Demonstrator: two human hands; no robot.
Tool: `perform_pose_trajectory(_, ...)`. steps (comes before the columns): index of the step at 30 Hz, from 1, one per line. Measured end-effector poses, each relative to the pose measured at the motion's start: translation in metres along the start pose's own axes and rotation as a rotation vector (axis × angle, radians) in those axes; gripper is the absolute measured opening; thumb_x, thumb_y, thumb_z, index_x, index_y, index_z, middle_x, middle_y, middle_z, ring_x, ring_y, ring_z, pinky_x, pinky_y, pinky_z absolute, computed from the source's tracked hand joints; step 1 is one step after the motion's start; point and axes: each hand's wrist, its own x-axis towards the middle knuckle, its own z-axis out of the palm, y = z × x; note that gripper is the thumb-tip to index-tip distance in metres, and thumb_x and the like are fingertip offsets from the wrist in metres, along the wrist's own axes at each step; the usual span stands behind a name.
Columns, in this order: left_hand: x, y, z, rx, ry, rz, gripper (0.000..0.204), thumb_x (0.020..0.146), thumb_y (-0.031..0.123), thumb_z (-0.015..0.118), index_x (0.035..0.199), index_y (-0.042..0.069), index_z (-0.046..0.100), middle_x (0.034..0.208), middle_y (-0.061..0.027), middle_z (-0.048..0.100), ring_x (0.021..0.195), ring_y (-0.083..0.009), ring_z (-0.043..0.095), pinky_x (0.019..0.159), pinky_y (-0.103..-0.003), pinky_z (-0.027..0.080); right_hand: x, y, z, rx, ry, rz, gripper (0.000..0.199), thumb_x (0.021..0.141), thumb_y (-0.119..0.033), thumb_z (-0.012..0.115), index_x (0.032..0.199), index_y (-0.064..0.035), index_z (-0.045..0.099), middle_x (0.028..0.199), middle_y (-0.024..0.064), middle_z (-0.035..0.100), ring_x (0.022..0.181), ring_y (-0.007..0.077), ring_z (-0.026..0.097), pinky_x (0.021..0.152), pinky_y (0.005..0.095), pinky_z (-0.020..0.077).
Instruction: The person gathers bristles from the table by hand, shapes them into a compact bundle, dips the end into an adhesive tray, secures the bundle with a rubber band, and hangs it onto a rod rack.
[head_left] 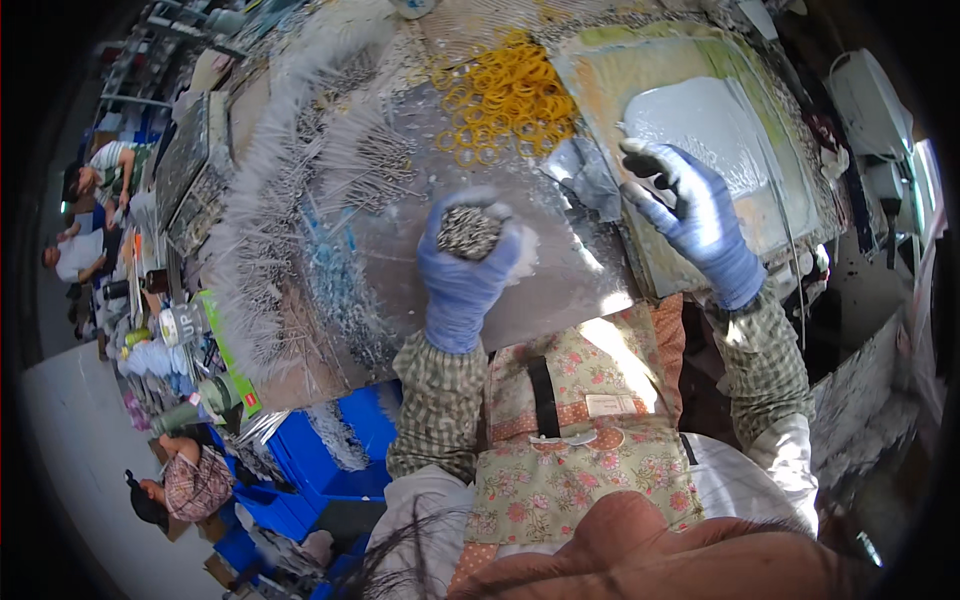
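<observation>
My left hand [465, 270], in a blue knit glove, is wrapped around a tight bundle of thin stems [468, 232]. Their grey tips point up toward me, and some blurred white fluff shows beside the hand. Over the near left part of a shallow tray [590, 75] hovers my right hand [690, 205], gloved the same way with darkened fingers. Its fingers are apart and curved, with nothing visible between them. A pool of white, wet-looking paste [690, 120] lies in that tray, just beyond the right hand.
Yellow rubber bands [515, 95] are heaped at the table's back. Loose white fluffy-ended stems [270, 230] cover its left side. A crumpled grey sheet [585, 175] lies beside the tray. Blue bins [340, 450] stand below left. Several people work farther left.
</observation>
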Motion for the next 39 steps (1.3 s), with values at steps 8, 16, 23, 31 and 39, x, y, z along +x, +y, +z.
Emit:
perform_pose_trajectory(8, -0.049, 0.030, -0.095, 0.080, 0.322, 0.063, 0.029, 0.086, 0.000, 0.076, 0.110, 0.005, 0.060, 0.098, -0.0059, 0.070, 0.090, -0.0118, 0.068, 0.082, -0.029, 0.058, 0.111, -0.016, 0.142, -0.564, -0.411, -0.324, 0.021, 0.087, -0.005, 0.061, 0.107, -0.0091, 0.066, 0.089, 0.0130, 0.072, 0.085, 0.0367, 0.071, 0.073, 0.0489, 0.0552)
perform_pose_trajectory(16, -0.050, 0.044, -0.110, 0.105, 0.283, 0.121, 0.023, 0.087, 0.000, 0.074, 0.105, 0.004, 0.060, 0.093, -0.0076, 0.072, 0.086, -0.0122, 0.068, 0.081, -0.029, 0.057, 0.065, -0.030, 0.152, 0.594, -0.191, 0.263, 0.022, 0.088, -0.005, 0.071, 0.108, -0.0042, 0.061, 0.092, 0.0058, 0.071, 0.082, 0.0154, 0.069, 0.072, 0.0303, 0.0545)
perform_pose_trajectory(23, -0.033, 0.048, -0.079, -0.047, 0.095, 0.170, 0.022, 0.087, 0.002, 0.075, 0.104, 0.004, 0.061, 0.097, -0.0051, 0.071, 0.090, -0.0107, 0.067, 0.083, -0.028, 0.056, 0.026, -0.130, 0.109, 1.082, -0.331, 0.261, 0.032, 0.089, -0.004, 0.077, 0.116, -0.0069, 0.060, 0.101, 0.0006, 0.068, 0.091, 0.0090, 0.063, 0.079, 0.0229, 0.0504)
perform_pose_trajectory(31, -0.038, 0.056, -0.062, 0.105, 0.154, 0.225, 0.026, 0.085, 0.002, 0.078, 0.105, 0.005, 0.060, 0.095, -0.0022, 0.068, 0.087, -0.0086, 0.065, 0.081, -0.027, 0.055, 0.016, -0.139, 0.101, 1.111, -0.259, 0.113, 0.017, 0.101, -0.024, 0.066, 0.103, -0.0065, 0.065, 0.102, 0.0051, 0.064, 0.107, 0.0212, 0.061, 0.094, 0.0350, 0.0521)
perform_pose_trajectory(39, -0.045, 0.072, -0.060, 0.024, 0.123, 0.200, 0.035, 0.086, 0.001, 0.077, 0.114, 0.006, 0.056, 0.099, -0.0025, 0.068, 0.089, -0.0104, 0.065, 0.080, -0.029, 0.057, 0.029, -0.144, 0.073, 0.902, -0.298, 0.194, 0.035, 0.101, -0.021, 0.064, 0.128, 0.0004, 0.062, 0.105, 0.0102, 0.069, 0.073, 0.0116, 0.066, 0.059, 0.0187, 0.0511)
